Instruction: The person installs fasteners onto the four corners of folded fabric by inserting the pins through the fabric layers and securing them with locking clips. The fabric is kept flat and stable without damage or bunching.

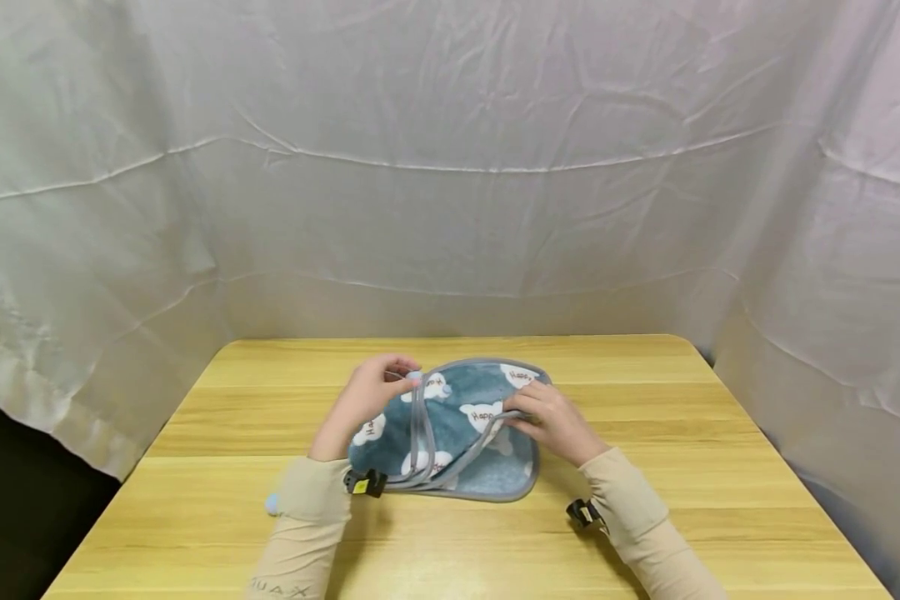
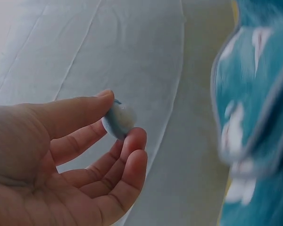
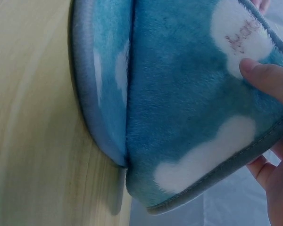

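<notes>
Teal cloth (image 1: 450, 427) lies folded on the wooden table (image 1: 165, 517) between my hands | My left hand (image 1: 363, 398) pinches a small blue disc (image 2: 115, 123) | My right hand (image 1: 557, 423) grips the cloth's edge, apparently to hold its layers apart

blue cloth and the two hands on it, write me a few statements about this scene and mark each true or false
1. The right hand holds the cloth near a gray edge. True.
2. The left hand holds nothing. False: it pinches a small round light-blue and white piece.
3. White shapes with lettering show on the cloth. True.
4. The cloth is spread out flat in a single layer. False: it is folded over, with layers overlapping.
5. The table has a black top. False: it is light, yellowish wood grain.
</notes>
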The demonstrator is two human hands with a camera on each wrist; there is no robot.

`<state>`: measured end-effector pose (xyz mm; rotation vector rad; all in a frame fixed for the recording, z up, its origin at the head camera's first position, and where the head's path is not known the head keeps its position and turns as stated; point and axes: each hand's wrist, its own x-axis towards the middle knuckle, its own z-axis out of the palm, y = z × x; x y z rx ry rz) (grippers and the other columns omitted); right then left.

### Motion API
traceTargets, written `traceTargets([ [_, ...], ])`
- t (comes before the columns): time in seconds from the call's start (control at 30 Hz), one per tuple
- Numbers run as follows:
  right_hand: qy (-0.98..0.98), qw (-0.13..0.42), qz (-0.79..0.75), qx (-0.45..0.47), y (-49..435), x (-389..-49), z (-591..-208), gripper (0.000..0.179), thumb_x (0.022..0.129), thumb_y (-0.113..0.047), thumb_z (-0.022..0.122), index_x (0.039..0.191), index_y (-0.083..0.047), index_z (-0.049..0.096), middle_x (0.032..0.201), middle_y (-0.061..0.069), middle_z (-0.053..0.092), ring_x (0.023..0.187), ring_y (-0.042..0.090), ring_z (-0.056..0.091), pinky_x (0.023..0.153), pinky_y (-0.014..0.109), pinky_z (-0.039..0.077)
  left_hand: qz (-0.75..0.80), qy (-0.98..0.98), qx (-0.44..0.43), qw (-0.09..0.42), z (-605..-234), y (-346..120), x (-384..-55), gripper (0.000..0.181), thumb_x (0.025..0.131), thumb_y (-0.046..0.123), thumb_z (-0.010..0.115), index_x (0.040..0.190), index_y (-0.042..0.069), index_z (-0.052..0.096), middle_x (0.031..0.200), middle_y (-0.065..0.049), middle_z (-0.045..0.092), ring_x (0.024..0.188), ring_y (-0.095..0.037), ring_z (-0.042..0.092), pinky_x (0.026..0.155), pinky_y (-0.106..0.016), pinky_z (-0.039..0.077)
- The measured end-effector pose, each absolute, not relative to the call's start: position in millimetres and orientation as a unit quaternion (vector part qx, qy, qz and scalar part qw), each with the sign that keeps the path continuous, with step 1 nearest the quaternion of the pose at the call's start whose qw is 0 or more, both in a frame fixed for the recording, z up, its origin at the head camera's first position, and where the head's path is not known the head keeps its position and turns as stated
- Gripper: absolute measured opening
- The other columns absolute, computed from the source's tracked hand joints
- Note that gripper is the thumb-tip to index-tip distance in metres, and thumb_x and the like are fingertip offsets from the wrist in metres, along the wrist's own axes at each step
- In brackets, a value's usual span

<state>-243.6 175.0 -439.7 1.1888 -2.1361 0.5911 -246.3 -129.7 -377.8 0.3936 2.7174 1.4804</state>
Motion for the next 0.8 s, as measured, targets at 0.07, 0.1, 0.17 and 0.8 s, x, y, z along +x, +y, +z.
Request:
traceTargets([
  [0.07, -0.807, 0.309, 0.223, 0.451, 174.9, -243.8, -439.9, 0.026, 0.069, -0.009, 0.085, 0.091, -0.014, 0.072, 0.089, -0.005, 0.069, 0.081, 0.011, 0.061, 0.071, 0.025, 0.052, 0.489, 0.862, 0.129, 0.021, -379.6, -118.1, -248.0, 0.026, 0.091, 0.015, 0.069, 0.115, 0.005, 0.066, 0.112, -0.012, 0.068, 0.101, -0.027, 0.064, 0.084, -0.04, 0.054],
  [0.1, -0.807, 0.309, 0.223, 0.451, 174.9, -243.8, -440.1, 0.026, 0.069, -0.01, 0.085, 0.091, -0.014, 0.072, 0.089, -0.005, 0.069, 0.081, 0.011, 0.061, 0.071, 0.025, 0.052, 0.496, 0.858, 0.131, 0.024, -380.7, -112.6, -249.0, 0.026, 0.091, 0.015, 0.069, 0.115, 0.005, 0.066, 0.112, -0.012, 0.068, 0.101, -0.027, 0.064, 0.085, -0.04, 0.054],
  [0.17, -0.807, 0.31, 0.223, 0.452, 174.9, -243.8, -440.6, 0.027, 0.068, -0.01, 0.085, 0.091, -0.014, 0.072, 0.089, -0.005, 0.069, 0.081, 0.011, 0.061, 0.071, 0.026, 0.052, 0.505, 0.852, 0.14, 0.028, -383.2, -102.3, -250.4, 0.026, 0.092, 0.015, 0.068, 0.116, 0.005, 0.066, 0.113, -0.012, 0.068, 0.102, -0.027, 0.064, 0.086, -0.04, 0.054],
  [0.8, -0.813, 0.299, 0.209, 0.454, 173.5, -241.4, -439.4, 0.025, 0.07, -0.012, 0.084, 0.091, -0.015, 0.071, 0.09, -0.005, 0.07, 0.084, 0.012, 0.062, 0.074, 0.028, 0.051, 0.621, 0.752, 0.188, 0.118, -417.1, -46.2, -257.5, 0.034, 0.097, 0.017, 0.061, 0.128, 0.002, 0.061, 0.123, -0.016, 0.064, 0.109, -0.03, 0.063, 0.097, -0.047, 0.051],
])
